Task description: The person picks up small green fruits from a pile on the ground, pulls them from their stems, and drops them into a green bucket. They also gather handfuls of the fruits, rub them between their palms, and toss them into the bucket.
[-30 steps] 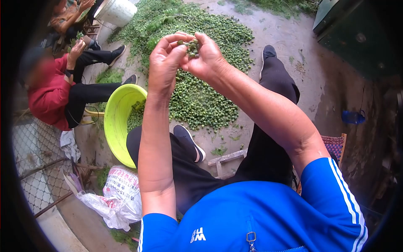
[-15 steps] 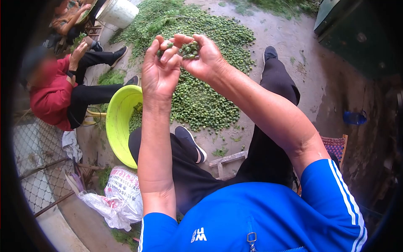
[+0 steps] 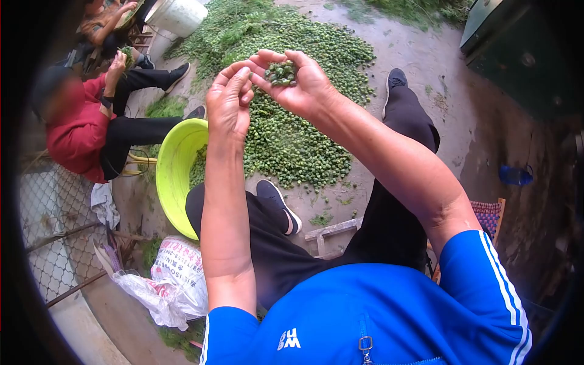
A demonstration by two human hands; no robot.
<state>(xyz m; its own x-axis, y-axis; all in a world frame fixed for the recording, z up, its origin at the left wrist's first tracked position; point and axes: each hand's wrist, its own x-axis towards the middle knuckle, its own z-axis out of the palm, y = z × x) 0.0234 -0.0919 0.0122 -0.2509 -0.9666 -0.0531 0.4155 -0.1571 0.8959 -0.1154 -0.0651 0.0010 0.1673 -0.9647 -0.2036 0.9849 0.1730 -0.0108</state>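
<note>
My right hand (image 3: 302,87) is palm up and cupped around a small heap of green seed pods (image 3: 281,73). Close beside it, my left hand (image 3: 230,100) has its thumb and forefinger pinched, with a tiny green bit showing at the tips, too small to name surely. Both hands hover over a wide pile of small round green pods (image 3: 304,146) spread on the ground. A yellow-green basin (image 3: 173,176) stands left of my left forearm, with more green pods partly visible inside.
A co-worker in a red top (image 3: 76,137) sits at the left, holding greenery; another person (image 3: 103,27) sits behind. A white bucket (image 3: 176,17), a printed white sack (image 3: 176,277), a wooden frame (image 3: 333,234) and a dark green box (image 3: 511,55) surround the pile.
My left hand has turned and drawn its fingers into a pinch beside my right palm. The pods in the right palm show more fully. The view has shifted slightly.
</note>
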